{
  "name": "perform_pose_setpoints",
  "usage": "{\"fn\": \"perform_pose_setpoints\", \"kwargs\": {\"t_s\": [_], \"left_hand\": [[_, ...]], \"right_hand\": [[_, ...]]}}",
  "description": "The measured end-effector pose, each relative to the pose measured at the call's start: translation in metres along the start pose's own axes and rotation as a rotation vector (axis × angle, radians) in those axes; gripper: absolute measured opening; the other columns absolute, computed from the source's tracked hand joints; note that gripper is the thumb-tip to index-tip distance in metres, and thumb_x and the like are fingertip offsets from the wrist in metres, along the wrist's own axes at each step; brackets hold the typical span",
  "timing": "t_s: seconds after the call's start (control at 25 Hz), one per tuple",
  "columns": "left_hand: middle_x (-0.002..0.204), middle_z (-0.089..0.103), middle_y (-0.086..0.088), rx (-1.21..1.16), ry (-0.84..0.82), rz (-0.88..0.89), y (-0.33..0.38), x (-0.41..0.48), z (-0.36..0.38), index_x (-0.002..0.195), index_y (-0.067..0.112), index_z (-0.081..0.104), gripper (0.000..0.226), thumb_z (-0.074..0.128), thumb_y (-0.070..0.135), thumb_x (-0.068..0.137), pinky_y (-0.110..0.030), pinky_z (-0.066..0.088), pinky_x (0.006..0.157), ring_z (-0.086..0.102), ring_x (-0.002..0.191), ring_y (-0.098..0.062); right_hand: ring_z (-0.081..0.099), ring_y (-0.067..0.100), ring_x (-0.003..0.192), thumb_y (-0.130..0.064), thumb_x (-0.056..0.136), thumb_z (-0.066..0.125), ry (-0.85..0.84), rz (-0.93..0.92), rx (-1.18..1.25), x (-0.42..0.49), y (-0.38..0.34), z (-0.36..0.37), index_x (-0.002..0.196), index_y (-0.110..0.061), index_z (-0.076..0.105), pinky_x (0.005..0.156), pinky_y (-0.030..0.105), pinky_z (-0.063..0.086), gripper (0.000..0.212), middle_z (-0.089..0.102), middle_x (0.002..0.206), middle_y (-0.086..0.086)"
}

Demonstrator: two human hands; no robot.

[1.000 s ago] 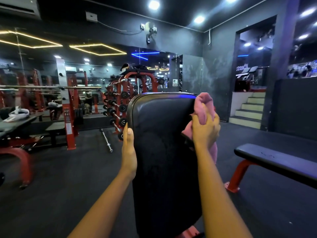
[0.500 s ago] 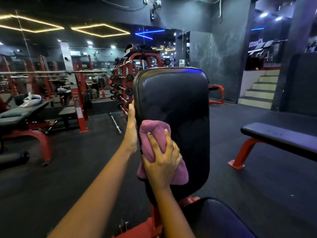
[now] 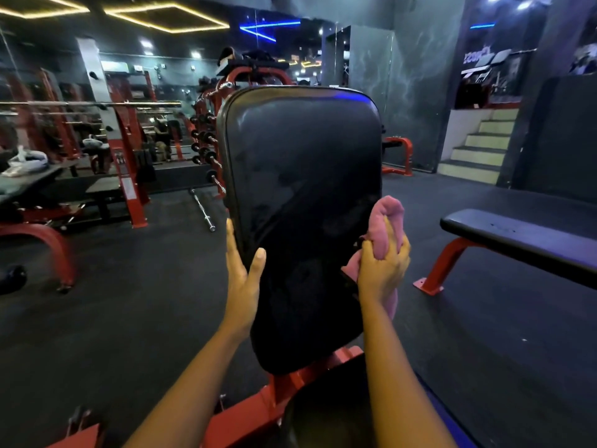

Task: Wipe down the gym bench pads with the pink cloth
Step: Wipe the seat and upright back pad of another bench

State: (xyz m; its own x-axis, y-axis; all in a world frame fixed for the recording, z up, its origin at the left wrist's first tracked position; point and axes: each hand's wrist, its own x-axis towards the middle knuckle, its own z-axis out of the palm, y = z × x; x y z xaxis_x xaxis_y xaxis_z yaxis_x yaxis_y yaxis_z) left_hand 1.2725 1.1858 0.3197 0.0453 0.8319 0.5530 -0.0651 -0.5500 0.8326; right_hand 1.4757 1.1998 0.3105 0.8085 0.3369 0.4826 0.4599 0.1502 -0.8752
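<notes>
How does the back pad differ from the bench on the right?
The back pad stands upright; the bench lies flat. The left hand steadies the back pad and the right hand holds the pink cloth at its edge; nothing touches the bench. Both are black on red frames.

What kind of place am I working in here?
A weight-training gym, most likely: a red dumbbell rack stands behind the upright black back pad, a barbell lies on the floor, and a flat bench sits at right.

Dark floor with barbell (flat bench too)
</notes>
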Motion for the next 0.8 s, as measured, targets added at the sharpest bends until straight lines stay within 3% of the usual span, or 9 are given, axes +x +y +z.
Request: {"fn": "perform_pose_setpoints", "kwargs": {"t_s": [0.12, 0.24, 0.4, 0.6, 0.68, 0.76, 0.8], "left_hand": [[0.154, 0.004, 0.025, -0.005, -0.001, 0.016, 0.000, -0.001, 0.000, 0.130, 0.068, 0.005, 0.070, 0.049, 0.070, 0.076, -0.049, 0.015, 0.118, 0.010, 0.143, -0.002], [0.155, 0.003, 0.021, 0.003, 0.007, 0.020, 0.001, -0.001, 0.000, 0.129, 0.068, 0.007, 0.068, 0.048, 0.071, 0.076, -0.047, 0.013, 0.119, 0.008, 0.143, -0.002], [0.147, 0.001, 0.032, 0.076, 0.040, 0.029, 0.004, -0.001, 0.003, 0.140, 0.047, 0.001, 0.070, 0.040, 0.057, 0.083, -0.039, 0.008, 0.121, 0.004, 0.141, 0.003], [0.144, 0.000, 0.028, 0.079, -0.007, -0.036, 0.012, -0.005, 0.001, 0.146, 0.039, -0.004, 0.074, 0.039, 0.053, 0.088, -0.030, 0.006, 0.115, -0.001, 0.140, 0.002], [0.140, 0.000, 0.032, 0.078, -0.037, -0.058, 0.015, -0.006, -0.002, 0.145, 0.040, -0.005, 0.072, 0.039, 0.048, 0.089, -0.023, 0.009, 0.110, 0.002, 0.135, 0.010], [0.134, 0.001, 0.043, 0.099, -0.060, -0.058, 0.008, -0.014, -0.006, 0.141, 0.047, -0.005, 0.071, 0.042, 0.051, 0.088, -0.018, 0.011, 0.106, 0.006, 0.126, 0.024], [0.131, 0.002, 0.045, 0.109, -0.059, -0.067, 0.002, -0.022, -0.007, 0.139, 0.051, -0.005, 0.072, 0.043, 0.054, 0.086, -0.017, 0.013, 0.106, 0.008, 0.123, 0.028]], "right_hand": [[0.050, 0.039, 0.112, -0.028, 0.080, 0.054, -0.021, 0.016, 0.042, -0.022, -0.009, 0.000, 0.128, -0.013, 0.054, 0.092, 0.052, 0.043, 0.051, 0.050, 0.133, 0.014], [0.057, 0.037, 0.100, -0.031, 0.074, 0.051, -0.018, -0.162, -0.051, -0.079, -0.009, 0.003, 0.126, -0.026, 0.053, 0.083, 0.051, 0.050, 0.052, 0.056, 0.124, 0.016], [0.053, 0.014, 0.111, -0.021, 0.073, 0.064, -0.137, -0.271, 0.011, -0.165, -0.013, -0.003, 0.124, -0.029, 0.050, 0.094, 0.035, 0.047, 0.053, 0.055, 0.129, 0.000], [0.048, 0.031, 0.120, -0.037, 0.078, 0.053, -0.301, -0.383, -0.170, -0.218, 0.000, -0.005, 0.131, -0.036, 0.046, 0.097, 0.043, 0.039, 0.054, 0.048, 0.137, 0.011], [0.053, 0.035, 0.115, -0.034, 0.081, 0.048, -0.287, -0.358, -0.125, -0.218, -0.001, -0.008, 0.128, -0.034, 0.047, 0.092, 0.046, 0.045, 0.048, 0.052, 0.133, 0.014], [0.058, 0.036, 0.107, -0.034, 0.083, 0.048, -0.442, -0.294, -0.036, -0.197, 0.008, -0.010, 0.126, -0.029, 0.050, 0.087, 0.047, 0.049, 0.044, 0.057, 0.126, 0.015], [0.061, 0.038, 0.099, -0.037, 0.085, 0.051, -0.512, -0.353, 0.020, -0.180, 0.018, -0.007, 0.127, -0.025, 0.049, 0.081, 0.049, 0.051, 0.043, 0.059, 0.119, 0.016]]}}
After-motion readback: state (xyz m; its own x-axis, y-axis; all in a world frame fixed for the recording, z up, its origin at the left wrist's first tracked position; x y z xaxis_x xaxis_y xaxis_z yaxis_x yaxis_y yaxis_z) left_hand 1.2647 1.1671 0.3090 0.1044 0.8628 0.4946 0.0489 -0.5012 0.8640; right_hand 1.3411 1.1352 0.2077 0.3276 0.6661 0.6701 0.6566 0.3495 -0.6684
